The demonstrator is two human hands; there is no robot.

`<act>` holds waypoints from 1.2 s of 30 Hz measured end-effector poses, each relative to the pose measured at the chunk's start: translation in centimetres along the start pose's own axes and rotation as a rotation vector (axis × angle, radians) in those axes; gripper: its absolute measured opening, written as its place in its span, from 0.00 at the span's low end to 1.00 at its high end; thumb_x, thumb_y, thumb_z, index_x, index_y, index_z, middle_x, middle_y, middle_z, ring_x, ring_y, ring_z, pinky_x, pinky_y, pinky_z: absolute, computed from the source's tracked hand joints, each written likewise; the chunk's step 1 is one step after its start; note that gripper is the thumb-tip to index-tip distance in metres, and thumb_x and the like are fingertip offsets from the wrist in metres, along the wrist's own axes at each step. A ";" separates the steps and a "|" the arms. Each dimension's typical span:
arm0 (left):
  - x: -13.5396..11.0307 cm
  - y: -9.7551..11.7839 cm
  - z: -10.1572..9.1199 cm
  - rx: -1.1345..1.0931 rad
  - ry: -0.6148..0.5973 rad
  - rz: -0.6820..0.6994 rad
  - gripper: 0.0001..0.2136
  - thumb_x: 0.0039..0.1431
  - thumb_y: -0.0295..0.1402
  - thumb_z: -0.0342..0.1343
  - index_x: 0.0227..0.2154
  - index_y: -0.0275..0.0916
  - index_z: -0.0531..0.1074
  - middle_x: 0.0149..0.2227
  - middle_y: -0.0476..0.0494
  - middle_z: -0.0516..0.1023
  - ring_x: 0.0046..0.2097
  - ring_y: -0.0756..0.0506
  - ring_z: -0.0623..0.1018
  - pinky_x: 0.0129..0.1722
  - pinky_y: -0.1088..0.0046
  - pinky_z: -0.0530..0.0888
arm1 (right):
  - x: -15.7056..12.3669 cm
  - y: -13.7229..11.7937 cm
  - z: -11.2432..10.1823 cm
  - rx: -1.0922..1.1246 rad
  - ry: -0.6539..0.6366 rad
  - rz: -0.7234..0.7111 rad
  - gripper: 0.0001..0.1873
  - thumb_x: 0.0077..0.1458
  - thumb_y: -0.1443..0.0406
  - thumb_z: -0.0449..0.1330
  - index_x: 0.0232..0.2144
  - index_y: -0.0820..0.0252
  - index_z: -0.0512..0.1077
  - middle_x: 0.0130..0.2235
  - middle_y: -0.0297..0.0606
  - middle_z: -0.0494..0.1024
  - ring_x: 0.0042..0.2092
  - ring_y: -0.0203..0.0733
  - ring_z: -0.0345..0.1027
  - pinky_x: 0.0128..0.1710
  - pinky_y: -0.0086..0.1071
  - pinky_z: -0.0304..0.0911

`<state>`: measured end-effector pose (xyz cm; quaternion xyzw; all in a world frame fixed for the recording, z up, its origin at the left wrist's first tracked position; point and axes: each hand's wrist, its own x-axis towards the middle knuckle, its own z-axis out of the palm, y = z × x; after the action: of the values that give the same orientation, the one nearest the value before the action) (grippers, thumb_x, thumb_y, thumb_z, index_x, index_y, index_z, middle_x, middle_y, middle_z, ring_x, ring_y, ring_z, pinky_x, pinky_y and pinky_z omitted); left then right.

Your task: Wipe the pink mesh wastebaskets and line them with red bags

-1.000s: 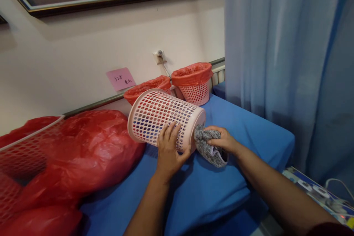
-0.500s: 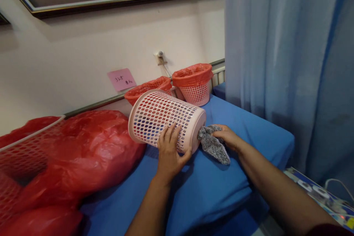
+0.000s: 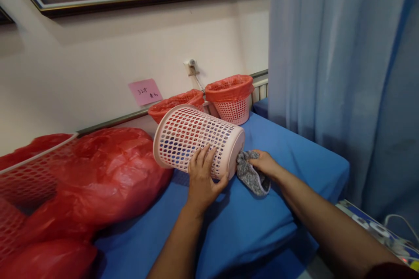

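A pink perforated plastic basket (image 3: pixel 190 137) lies on its side on a blue padded surface (image 3: pixel 248 222), its base turned to the right. My left hand (image 3: pixel 201 178) is wrapped over the basket's side near that base. My right hand (image 3: pixel 264 164) is closed on a grey cloth (image 3: pixel 251 178) and presses it against the basket's base.
A heap of red plastic bags (image 3: pixel 98 174) and another mesh basket (image 3: pixel 26 183) fill the left. Two baskets lined with red bags (image 3: pixel 231 96) stand at the wall behind, beside a pink note (image 3: pixel 145 91). A blue curtain (image 3: pixel 340 61) hangs on the right, with cables below it.
My right hand has kept rubbing the grey cloth over the basket's base, shifting it slightly up and down. The basket and my left hand have stayed almost in place.
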<state>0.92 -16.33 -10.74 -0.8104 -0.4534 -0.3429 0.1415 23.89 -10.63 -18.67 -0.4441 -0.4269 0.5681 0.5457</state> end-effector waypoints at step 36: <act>0.0 0.0 0.1 -0.005 0.004 0.001 0.32 0.56 0.37 0.62 0.64 0.42 0.62 0.66 0.35 0.67 0.67 0.30 0.64 0.67 0.44 0.61 | -0.5 -1.6 0.5 0.132 0.221 -0.313 0.31 0.43 0.53 0.72 0.50 0.53 0.73 0.48 0.38 0.81 0.48 0.47 0.75 0.55 0.44 0.68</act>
<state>0.94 -16.28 -10.85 -0.8103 -0.4518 -0.3456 0.1408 23.77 -11.02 -17.00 -0.3952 -0.3899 0.4509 0.6989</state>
